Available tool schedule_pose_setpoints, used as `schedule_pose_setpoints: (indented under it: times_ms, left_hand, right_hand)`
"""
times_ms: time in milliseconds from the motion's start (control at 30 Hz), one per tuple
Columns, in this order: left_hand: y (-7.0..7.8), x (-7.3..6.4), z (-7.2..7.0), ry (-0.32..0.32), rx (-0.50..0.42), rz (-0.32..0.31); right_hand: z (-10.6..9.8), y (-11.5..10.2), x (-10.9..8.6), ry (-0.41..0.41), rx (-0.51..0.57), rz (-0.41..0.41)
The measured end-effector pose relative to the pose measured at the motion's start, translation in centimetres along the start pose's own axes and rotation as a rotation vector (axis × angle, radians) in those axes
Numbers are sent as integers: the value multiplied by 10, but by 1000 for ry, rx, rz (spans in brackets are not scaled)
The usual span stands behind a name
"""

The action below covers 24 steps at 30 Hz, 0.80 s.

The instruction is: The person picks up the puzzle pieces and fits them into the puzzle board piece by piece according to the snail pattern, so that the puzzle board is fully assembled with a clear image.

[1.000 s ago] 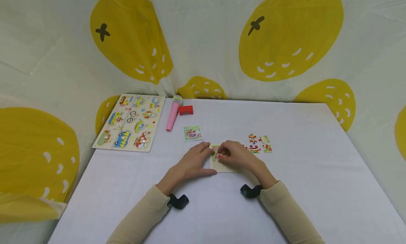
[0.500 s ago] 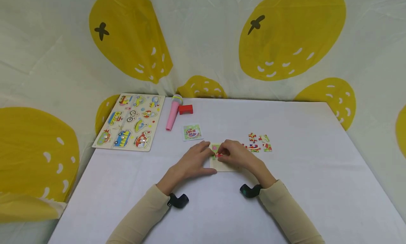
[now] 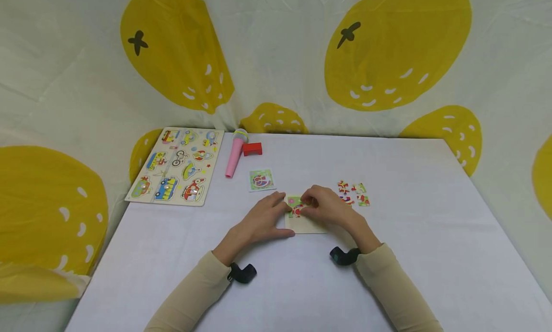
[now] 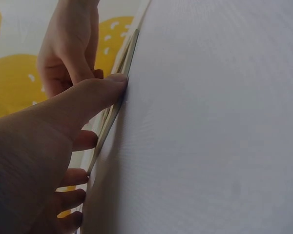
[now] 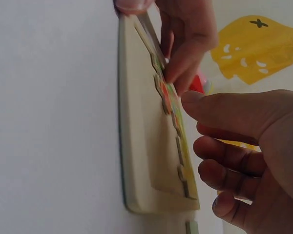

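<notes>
A wooden jigsaw tray [image 3: 308,227] lies flat on the table between both hands, with red and green puzzle pieces [image 3: 295,211] set in its far left part. My left hand [image 3: 262,218] rests at its left side: the thumb lies on the near left corner and the index fingertip touches the pieces. Over the tray's far part is my right hand [image 3: 327,206], fingers bent, thumb tip at the pieces. In the right wrist view, its thumb [image 5: 224,109] hides the index fingertip, so whether a piece is pinched there does not show. Several loose puzzle pieces [image 3: 361,200] lie right of the tray.
Beyond the left hand lies a small square picture card or puzzle [image 3: 261,180]. Farther back are a pink toy microphone [image 3: 235,155] and a red block [image 3: 252,149]. A vehicle puzzle board [image 3: 176,166] sits at the table's far left.
My right hand has shifted slightly away and to the right, uncovering the red piece beneath its fingers and covering more of the nearest loose pieces. The left hand has stayed in place.
</notes>
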State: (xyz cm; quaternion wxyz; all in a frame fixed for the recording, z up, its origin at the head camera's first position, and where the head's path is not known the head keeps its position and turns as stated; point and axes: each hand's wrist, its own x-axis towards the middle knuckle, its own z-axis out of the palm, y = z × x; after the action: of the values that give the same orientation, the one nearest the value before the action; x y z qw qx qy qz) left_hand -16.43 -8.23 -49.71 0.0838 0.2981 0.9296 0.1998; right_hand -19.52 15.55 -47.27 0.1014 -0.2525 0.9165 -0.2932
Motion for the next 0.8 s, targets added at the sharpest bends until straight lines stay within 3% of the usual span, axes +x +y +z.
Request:
schedule_pose_setpoints:
  times_ms: [600,800]
  left_hand:
    - [0,0,0,-9,12,-12]
    - [1,-1,1,-2,8,-13]
  right_hand:
    - [-31,35,-7,139,-9,180]
    - [-38,48,-11,173,2,203]
